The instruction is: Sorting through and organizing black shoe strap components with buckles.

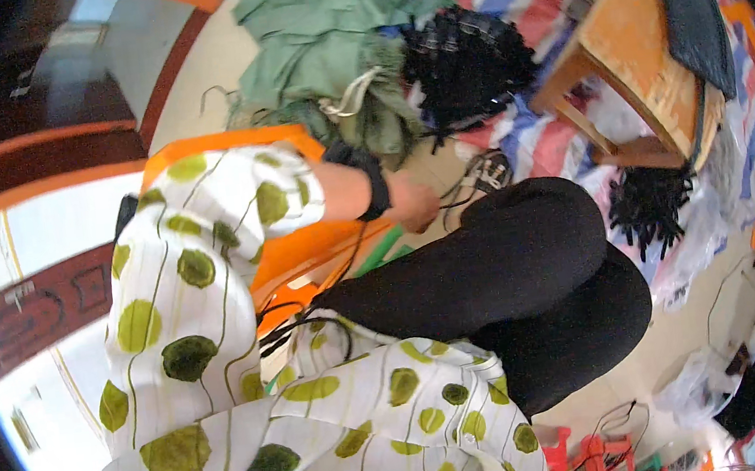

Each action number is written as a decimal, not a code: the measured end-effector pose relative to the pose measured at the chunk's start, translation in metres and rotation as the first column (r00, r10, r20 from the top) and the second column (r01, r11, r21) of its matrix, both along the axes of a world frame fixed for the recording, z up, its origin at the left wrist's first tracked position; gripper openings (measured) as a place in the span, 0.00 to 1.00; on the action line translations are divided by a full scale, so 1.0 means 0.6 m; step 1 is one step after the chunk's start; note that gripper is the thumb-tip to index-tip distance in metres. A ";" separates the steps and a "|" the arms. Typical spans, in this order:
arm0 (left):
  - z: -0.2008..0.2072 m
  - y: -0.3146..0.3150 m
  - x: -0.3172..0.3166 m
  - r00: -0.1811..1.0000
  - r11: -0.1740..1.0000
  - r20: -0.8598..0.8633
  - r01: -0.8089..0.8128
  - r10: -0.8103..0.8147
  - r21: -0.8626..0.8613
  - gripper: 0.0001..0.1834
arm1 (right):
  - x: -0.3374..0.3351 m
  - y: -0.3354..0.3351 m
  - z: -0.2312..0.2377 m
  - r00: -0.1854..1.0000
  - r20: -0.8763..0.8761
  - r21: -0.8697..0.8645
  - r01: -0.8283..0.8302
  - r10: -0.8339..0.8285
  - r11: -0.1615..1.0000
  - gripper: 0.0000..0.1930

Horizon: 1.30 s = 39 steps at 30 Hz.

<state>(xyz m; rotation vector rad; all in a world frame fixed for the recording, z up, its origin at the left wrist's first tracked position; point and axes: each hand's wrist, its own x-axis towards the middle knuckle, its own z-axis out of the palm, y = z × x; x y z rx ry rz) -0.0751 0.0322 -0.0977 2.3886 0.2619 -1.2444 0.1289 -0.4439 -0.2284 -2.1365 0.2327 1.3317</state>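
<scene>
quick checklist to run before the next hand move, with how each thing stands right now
1. Left hand in view: ok, beyond the black wristband.
2. Left hand's grip: cannot tell, the fingers are blurred and what they hold is unclear.
3. Right hand in view: not ok, it does not show.
4. Sleeve clear of the left hand: ok, it ends on the forearm.
5. Black cords clear of the shirt: not ok, they cross its edge in this view.
6. Black bundle clear of the left hand: ok, it lies apart, beside the green cloth.
</scene>
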 end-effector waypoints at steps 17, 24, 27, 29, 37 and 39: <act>0.253 0.039 -0.240 0.908 0.978 0.369 -0.210 0.197 -0.005 0.19 | -0.155 0.461 0.520 0.750 0.656 0.553 -0.554 0.086 0.622 0.13; 0.245 0.003 -0.305 0.978 0.973 0.201 -0.091 0.047 0.213 0.24 | -0.378 0.582 0.363 0.242 0.659 0.396 -0.916 0.712 -0.055 0.29; 0.248 -0.002 -0.311 0.959 0.973 0.283 -0.079 0.014 0.218 0.26 | -0.409 0.591 0.335 0.195 0.548 0.378 -0.925 0.813 -0.033 0.34; 0.254 0.001 -0.312 0.964 0.978 0.264 -0.075 0.021 0.197 0.26 | -0.427 0.592 0.330 0.233 0.445 0.412 -0.911 0.865 0.033 0.37; 0.262 0.004 -0.359 0.990 0.977 0.119 -0.096 0.074 0.191 0.29 | -0.474 0.618 0.324 0.191 0.364 0.554 -0.831 0.912 -0.048 0.38; 0.262 -0.003 -0.369 0.992 0.971 0.108 -0.083 0.060 0.225 0.30 | -0.475 0.618 0.328 0.183 0.334 0.597 -0.800 0.925 -0.057 0.37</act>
